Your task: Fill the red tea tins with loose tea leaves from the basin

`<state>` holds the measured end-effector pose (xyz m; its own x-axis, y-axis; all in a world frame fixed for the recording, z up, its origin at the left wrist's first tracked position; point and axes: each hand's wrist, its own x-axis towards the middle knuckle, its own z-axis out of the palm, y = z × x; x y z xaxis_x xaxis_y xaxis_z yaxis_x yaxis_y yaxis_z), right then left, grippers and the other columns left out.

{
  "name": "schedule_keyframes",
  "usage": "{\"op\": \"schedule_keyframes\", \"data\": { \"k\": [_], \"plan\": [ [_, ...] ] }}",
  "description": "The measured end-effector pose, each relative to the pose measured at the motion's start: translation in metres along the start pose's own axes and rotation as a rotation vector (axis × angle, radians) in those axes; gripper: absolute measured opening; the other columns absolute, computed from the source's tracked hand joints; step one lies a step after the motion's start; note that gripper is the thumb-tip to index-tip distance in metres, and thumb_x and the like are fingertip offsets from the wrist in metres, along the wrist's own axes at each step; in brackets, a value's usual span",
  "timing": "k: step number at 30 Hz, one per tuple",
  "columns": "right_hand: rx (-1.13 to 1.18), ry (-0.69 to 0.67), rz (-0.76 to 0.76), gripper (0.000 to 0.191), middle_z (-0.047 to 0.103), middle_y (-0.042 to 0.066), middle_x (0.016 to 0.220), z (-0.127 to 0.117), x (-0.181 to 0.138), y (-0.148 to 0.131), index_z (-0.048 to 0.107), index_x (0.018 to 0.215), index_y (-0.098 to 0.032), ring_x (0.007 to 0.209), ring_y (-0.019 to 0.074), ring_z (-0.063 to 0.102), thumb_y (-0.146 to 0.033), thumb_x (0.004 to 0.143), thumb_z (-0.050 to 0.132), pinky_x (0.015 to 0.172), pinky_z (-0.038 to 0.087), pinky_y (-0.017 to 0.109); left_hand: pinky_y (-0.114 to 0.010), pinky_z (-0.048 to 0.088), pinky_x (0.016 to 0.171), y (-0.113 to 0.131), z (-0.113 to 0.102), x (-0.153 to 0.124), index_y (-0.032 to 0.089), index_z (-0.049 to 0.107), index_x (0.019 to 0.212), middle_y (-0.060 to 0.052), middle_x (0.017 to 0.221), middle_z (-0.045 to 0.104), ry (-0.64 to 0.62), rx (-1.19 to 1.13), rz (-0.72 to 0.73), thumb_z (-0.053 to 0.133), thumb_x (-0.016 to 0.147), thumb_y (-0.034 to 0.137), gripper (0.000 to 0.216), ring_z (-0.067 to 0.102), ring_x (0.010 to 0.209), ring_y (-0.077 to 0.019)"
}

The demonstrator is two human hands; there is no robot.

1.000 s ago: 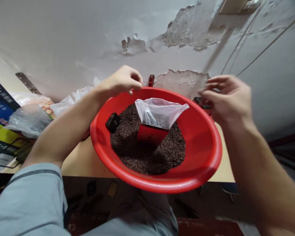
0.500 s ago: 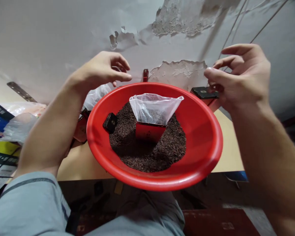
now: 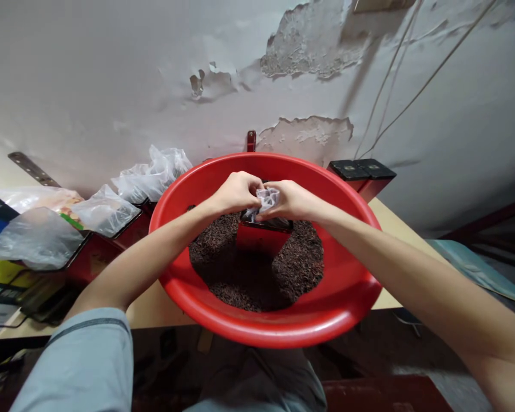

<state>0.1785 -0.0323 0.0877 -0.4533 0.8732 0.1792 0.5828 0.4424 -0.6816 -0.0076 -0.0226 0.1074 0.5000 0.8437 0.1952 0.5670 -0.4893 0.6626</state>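
Note:
Both hands meet over a red tin (image 3: 261, 237) that stands upright in dark loose tea leaves (image 3: 300, 269). My left hand (image 3: 240, 191) pinches one side of the clear plastic bag (image 3: 268, 198) that lines the tin. Wrapped round the other side of the gathered bag mouth is my right hand (image 3: 289, 200). The bag is bunched into a narrow neck between the fingers. Tea and tin sit inside a wide red plastic basin (image 3: 274, 329). The black lid seen earlier at the basin's left is hidden behind my left arm.
Left of the basin stand several red tins with clear plastic bags (image 3: 105, 212) puffing out of their tops. Two closed tins with black lids (image 3: 360, 169) are behind the basin's right rim. A peeling wall (image 3: 124, 86) rises behind the wooden table (image 3: 395, 229).
Both hands have come down and inward from above the basin's sides to the tin. The bag mouth, spread wide before, is now gathered between them.

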Motion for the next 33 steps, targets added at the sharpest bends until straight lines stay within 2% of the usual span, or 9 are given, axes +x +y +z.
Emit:
{"op": "schedule_keyframes", "data": {
  "k": [4,8,10,13,16,21,26,29,33],
  "plan": [
    [-0.124,0.017,-0.006,0.026,0.074,0.001,0.072,0.006,0.005,-0.008,0.073,0.072,-0.019,0.074,0.0201,0.069,-0.031,0.062,0.094,0.061,0.044,0.028,-0.033,0.055,0.072,0.003,0.009,-0.012,0.018,0.070,0.076,-0.002,0.074,0.076,0.093,0.044,0.114,0.066,0.070,0.006,0.014,0.070,0.072,-0.0181],
    [-0.107,0.054,0.008,0.017,0.068,-0.001,0.065,0.009,0.002,-0.006,0.072,0.069,-0.016,0.069,0.0167,0.064,-0.027,0.070,0.086,0.062,0.042,0.027,-0.035,0.059,0.088,0.002,0.010,-0.035,0.021,0.065,0.106,-0.004,0.099,0.080,0.049,-0.073,0.208,0.066,0.080,0.013,0.027,0.075,0.092,-0.0199],
    [-0.080,0.068,0.023,0.020,0.067,0.000,0.064,0.009,-0.001,-0.005,0.073,0.069,-0.016,0.068,0.0162,0.062,-0.032,0.074,0.085,0.063,0.042,0.028,-0.042,0.057,0.101,-0.004,0.013,-0.045,0.022,0.061,0.120,-0.009,0.119,0.076,0.071,-0.080,0.227,0.074,0.080,0.021,0.042,0.072,0.111,-0.0256],
    [-0.086,0.079,-0.016,0.029,0.069,0.002,0.067,0.007,-0.001,-0.001,0.075,0.070,-0.017,0.066,0.0163,0.061,-0.043,0.076,0.087,0.064,0.044,0.030,-0.059,0.040,0.122,-0.024,0.021,-0.044,0.021,0.051,0.144,-0.020,0.153,0.055,0.104,0.010,0.218,0.093,0.065,0.041,0.092,0.048,0.146,-0.0422],
    [-0.163,0.063,-0.236,0.031,0.069,0.004,0.071,0.008,0.001,0.003,0.072,0.067,-0.017,0.065,0.0152,0.059,-0.040,0.085,0.080,0.065,0.045,0.029,-0.065,0.036,0.122,-0.050,0.024,-0.028,0.018,0.048,0.153,-0.022,0.155,0.050,-0.046,0.067,0.212,0.098,0.052,0.049,0.117,0.043,0.147,-0.0491],
    [-0.432,0.022,-0.658,0.023,0.069,0.008,0.089,0.011,-0.015,0.007,0.076,0.089,-0.018,0.073,0.0154,0.059,-0.016,0.098,0.055,0.065,0.045,0.028,-0.048,0.051,0.109,-0.058,0.001,-0.005,0.020,0.065,0.134,-0.012,0.134,0.068,-0.324,-0.021,0.342,0.094,0.048,0.034,0.092,0.064,0.126,-0.0386],
    [-0.622,0.017,-0.688,0.026,0.065,0.007,0.090,0.014,-0.032,0.005,0.071,0.092,-0.018,0.068,0.0137,0.051,-0.012,0.099,0.047,0.060,0.039,0.028,-0.040,0.055,0.106,-0.037,-0.026,0.006,0.029,0.070,0.131,-0.003,0.134,0.075,-0.522,-0.162,0.332,0.088,0.045,0.016,0.089,0.068,0.128,-0.0328],
    [-0.642,0.060,-0.511,0.026,0.058,0.004,0.083,0.019,-0.028,0.007,0.063,0.079,-0.018,0.064,0.0126,0.043,-0.018,0.101,0.048,0.058,0.033,0.028,-0.043,0.054,0.109,-0.039,-0.031,0.006,0.029,0.069,0.134,-0.006,0.134,0.076,-0.431,-0.103,0.241,0.090,0.046,0.018,0.091,0.068,0.131,-0.0347],
    [-0.653,0.125,-0.337,0.028,0.057,0.006,0.085,0.031,-0.018,0.003,0.060,0.080,-0.017,0.061,0.0129,0.037,-0.024,0.105,0.048,0.059,0.029,0.030,-0.056,0.041,0.123,-0.044,-0.004,-0.036,0.016,0.055,0.152,-0.023,0.152,0.063,0.021,0.067,0.001,0.092,0.058,0.030,0.102,0.054,0.146,-0.0461]
  ]
}}
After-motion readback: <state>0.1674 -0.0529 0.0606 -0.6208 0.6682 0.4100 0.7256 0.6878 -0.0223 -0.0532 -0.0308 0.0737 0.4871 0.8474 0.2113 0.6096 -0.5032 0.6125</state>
